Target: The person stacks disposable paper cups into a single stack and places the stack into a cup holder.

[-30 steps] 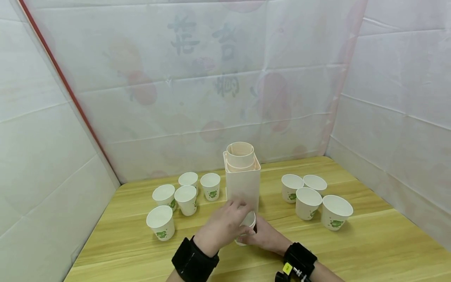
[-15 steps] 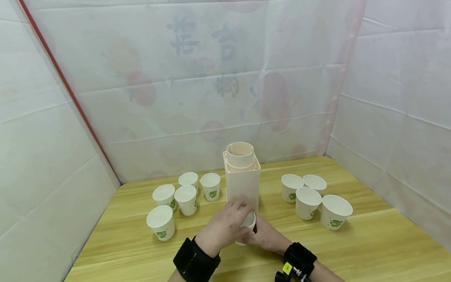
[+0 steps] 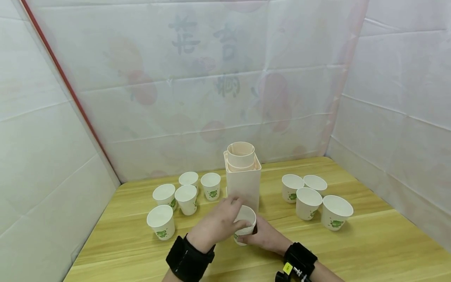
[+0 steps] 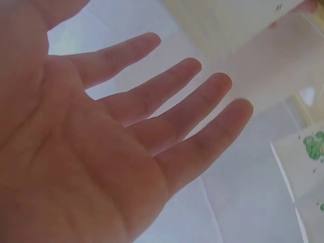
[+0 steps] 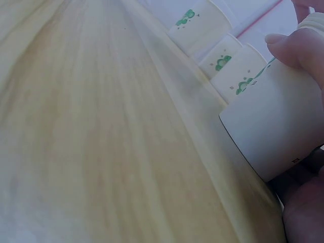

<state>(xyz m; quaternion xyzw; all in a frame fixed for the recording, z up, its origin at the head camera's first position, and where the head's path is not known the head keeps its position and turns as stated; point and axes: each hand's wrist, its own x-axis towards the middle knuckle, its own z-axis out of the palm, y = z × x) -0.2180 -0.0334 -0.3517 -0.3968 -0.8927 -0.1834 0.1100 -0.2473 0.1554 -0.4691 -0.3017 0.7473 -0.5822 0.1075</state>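
A short stack of nested white paper cups (image 3: 246, 216) with a green print stands upright at the front middle of the table. My right hand (image 3: 266, 235) grips it low from the right, thumb across the front. In the right wrist view the cups (image 5: 273, 121) have their base by the wood, and layered rims show at the top. My left hand (image 3: 217, 222) is just left of the cups, thumb by their rim. The left wrist view shows this hand (image 4: 116, 131) with straight, spread fingers and nothing in the palm.
Right behind the cups stands a tall cream square container (image 3: 243, 188) with a round tube (image 3: 241, 159) in it. Several single paper cups (image 3: 161, 224) stand upright on the left, several more cups (image 3: 336, 213) on the right. White sheeting (image 3: 218, 98) walls the wooden table (image 3: 119, 250).
My left hand has moved slightly left and up off the stack, with its thumb and fingers spreading, so more of the top cup shows. The right hand has kept its place and grip.
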